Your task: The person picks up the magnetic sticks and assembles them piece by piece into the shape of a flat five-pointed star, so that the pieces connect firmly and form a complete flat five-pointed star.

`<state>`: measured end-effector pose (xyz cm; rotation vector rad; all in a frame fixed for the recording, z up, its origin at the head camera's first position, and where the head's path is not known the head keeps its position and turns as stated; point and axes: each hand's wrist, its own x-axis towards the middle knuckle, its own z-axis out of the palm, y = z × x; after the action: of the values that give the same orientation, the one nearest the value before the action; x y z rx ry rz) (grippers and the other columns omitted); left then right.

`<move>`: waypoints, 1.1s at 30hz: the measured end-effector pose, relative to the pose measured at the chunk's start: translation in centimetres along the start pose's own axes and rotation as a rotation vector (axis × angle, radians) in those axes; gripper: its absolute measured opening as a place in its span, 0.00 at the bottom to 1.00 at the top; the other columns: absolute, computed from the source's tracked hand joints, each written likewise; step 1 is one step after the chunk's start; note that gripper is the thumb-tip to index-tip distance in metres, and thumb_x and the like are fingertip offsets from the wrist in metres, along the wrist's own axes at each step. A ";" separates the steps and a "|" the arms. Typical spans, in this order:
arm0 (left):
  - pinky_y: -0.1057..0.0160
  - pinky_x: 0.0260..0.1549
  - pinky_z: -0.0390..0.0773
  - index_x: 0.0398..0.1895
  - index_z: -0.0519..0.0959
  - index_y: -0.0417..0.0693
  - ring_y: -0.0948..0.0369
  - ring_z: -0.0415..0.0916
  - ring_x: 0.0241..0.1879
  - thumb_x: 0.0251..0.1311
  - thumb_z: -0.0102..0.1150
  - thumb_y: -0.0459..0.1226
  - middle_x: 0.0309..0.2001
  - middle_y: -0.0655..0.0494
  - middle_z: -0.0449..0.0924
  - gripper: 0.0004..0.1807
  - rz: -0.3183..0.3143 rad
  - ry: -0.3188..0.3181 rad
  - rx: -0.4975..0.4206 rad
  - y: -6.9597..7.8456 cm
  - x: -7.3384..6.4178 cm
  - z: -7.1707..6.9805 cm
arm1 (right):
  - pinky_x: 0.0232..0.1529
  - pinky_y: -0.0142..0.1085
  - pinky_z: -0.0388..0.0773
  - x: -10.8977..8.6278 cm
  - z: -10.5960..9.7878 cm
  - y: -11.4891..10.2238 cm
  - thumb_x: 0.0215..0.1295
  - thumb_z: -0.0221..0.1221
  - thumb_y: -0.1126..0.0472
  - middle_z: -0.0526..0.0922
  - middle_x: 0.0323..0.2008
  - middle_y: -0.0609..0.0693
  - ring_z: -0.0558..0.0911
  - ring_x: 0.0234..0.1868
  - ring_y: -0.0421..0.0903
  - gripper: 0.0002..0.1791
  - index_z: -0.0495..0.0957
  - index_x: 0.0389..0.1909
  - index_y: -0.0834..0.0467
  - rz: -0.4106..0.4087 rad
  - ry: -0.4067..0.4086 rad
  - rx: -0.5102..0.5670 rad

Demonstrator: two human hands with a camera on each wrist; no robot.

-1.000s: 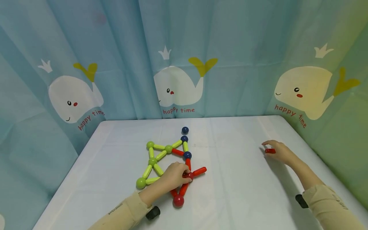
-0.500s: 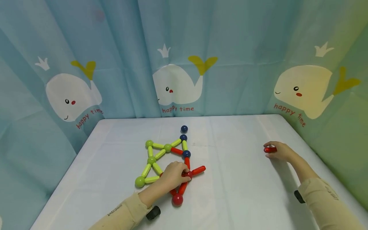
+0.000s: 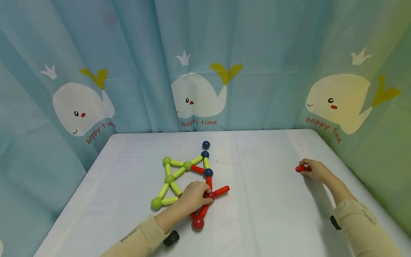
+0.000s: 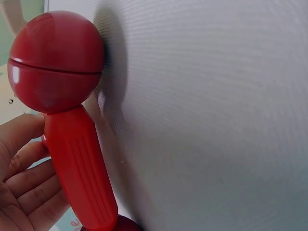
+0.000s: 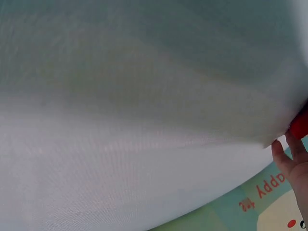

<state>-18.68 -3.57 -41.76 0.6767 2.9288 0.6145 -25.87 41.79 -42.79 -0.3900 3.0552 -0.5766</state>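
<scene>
My left hand (image 3: 194, 196) pinches a red ball (image 3: 211, 195) at the right side of a flat frame of magnetic sticks and balls. A red stick (image 3: 222, 191) juts out to the right from that ball. Close up in the left wrist view, a larger red ball (image 4: 57, 60) joins a ridged red stick (image 4: 82, 166), with the left fingers behind it. Over at the right of the table, my right hand (image 3: 316, 170) holds a loose red stick (image 3: 303, 169) between thumb and fingers. Only part of that hand and stick shows in the right wrist view.
Green balls (image 3: 156, 203) and green sticks (image 3: 163, 190) form the frame's left part. Blue balls (image 3: 208, 172) sit at its upper right, and a separate blue ball (image 3: 206, 145) lies behind. A whale-print curtain (image 3: 269, 92) hangs beyond the white table (image 3: 263, 200).
My right hand has shifted slightly to the right, and its red stick now shows more of one end between the closed-in fingers. The left hand stays on the red ball.
</scene>
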 end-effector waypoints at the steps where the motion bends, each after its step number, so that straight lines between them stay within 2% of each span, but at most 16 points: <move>1: 0.70 0.31 0.70 0.35 0.84 0.45 0.65 0.68 0.28 0.49 0.70 0.42 0.30 0.58 0.81 0.13 -0.002 0.000 0.000 0.1 0.0 0.0 | 0.39 0.56 0.73 0.0 0.0 0.0 0.55 0.61 0.71 0.78 0.36 0.70 0.76 0.36 0.63 0.09 0.73 0.36 0.68 -0.002 0.002 0.000; 8: 0.70 0.32 0.72 0.36 0.84 0.45 0.65 0.69 0.29 0.49 0.70 0.42 0.31 0.58 0.81 0.13 -0.002 -0.003 -0.007 0.1 0.0 0.2 | 0.34 0.47 0.71 0.0 0.1 -0.5 0.56 0.62 0.68 0.79 0.32 0.64 0.73 0.30 0.52 0.10 0.73 0.36 0.68 -0.022 0.018 -0.052; 15: 0.70 0.32 0.72 0.35 0.84 0.45 0.65 0.69 0.29 0.49 0.70 0.42 0.30 0.58 0.81 0.12 -0.012 -0.003 0.000 0.1 0.1 0.1 | 0.34 0.51 0.75 0.6 0.3 -2.1 0.56 0.61 0.69 0.80 0.30 0.63 0.79 0.31 0.56 0.09 0.73 0.34 0.69 -0.074 0.018 -0.086; 23: 0.70 0.32 0.73 0.35 0.84 0.44 0.65 0.70 0.29 0.49 0.70 0.41 0.30 0.58 0.82 0.12 0.004 0.007 -0.001 0.2 0.0 0.0 | 0.38 0.52 0.76 2.1 1.3 -5.9 0.57 0.62 0.66 0.82 0.31 0.62 0.80 0.34 0.58 0.11 0.75 0.36 0.70 -0.104 0.065 -0.085; 33: 0.71 0.30 0.71 0.35 0.84 0.45 0.66 0.67 0.28 0.49 0.70 0.41 0.29 0.58 0.80 0.12 -0.013 0.003 -0.015 0.0 0.0 0.1 | 0.34 0.44 0.78 4.5 2.8 -10.3 0.56 0.62 0.70 0.82 0.29 0.57 0.79 0.30 0.50 0.08 0.76 0.36 0.67 -0.183 0.033 -0.053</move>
<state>-18.64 -3.52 -41.86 0.6558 2.9255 0.6363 -27.62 30.41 -41.50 -0.6740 3.0919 -0.5126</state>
